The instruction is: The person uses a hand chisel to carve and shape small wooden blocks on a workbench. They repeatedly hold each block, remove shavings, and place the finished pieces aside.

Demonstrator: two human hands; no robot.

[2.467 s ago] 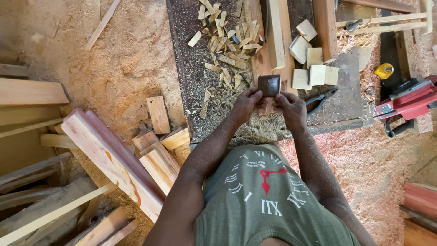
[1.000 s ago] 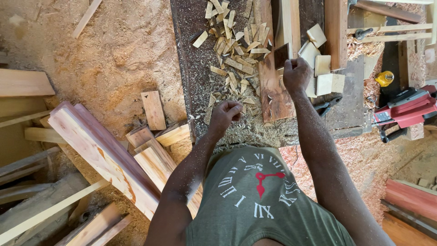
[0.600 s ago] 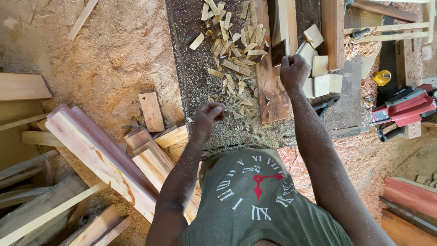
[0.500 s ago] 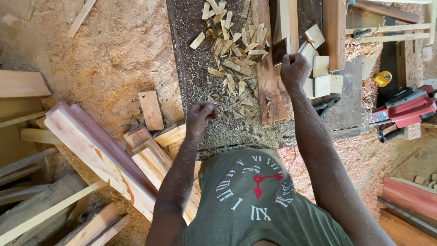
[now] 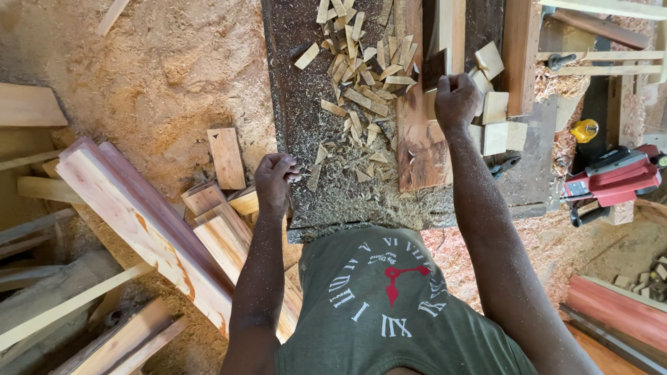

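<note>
The small dark square wooden block (image 5: 434, 69) stands on edge on the reddish-brown plank (image 5: 419, 132), held at its lower corner by the right hand (image 5: 456, 101), whose fingers are curled closed around it. The plank lies lengthwise on the dark workbench top (image 5: 299, 90), which is dusted with sawdust. The left hand (image 5: 274, 182) hangs at the bench's left front edge, fingers folded into a loose fist with the fingertips touching the edge; whether it holds anything cannot be told. One scattered pile of pale wood offcuts (image 5: 361, 76), too many to count, lies just left of the plank, between the two hands. Four pale square wooden blocks (image 5: 495, 104) are visible just right of the right hand, beside one upright reddish board (image 5: 521, 55). Further right, near the bench end, rest one red power tool (image 5: 615, 182) and one yellow round object (image 5: 583, 130). On the sawdust-covered floor (image 5: 160, 69) left of the bench lies one short flat pale board (image 5: 226, 157), apart from the rest, with a cluster of about four short pale offcuts (image 5: 219, 215) just below the left hand. One long pale plank with reddish edges (image 5: 149, 232) slants beside that cluster.
</note>
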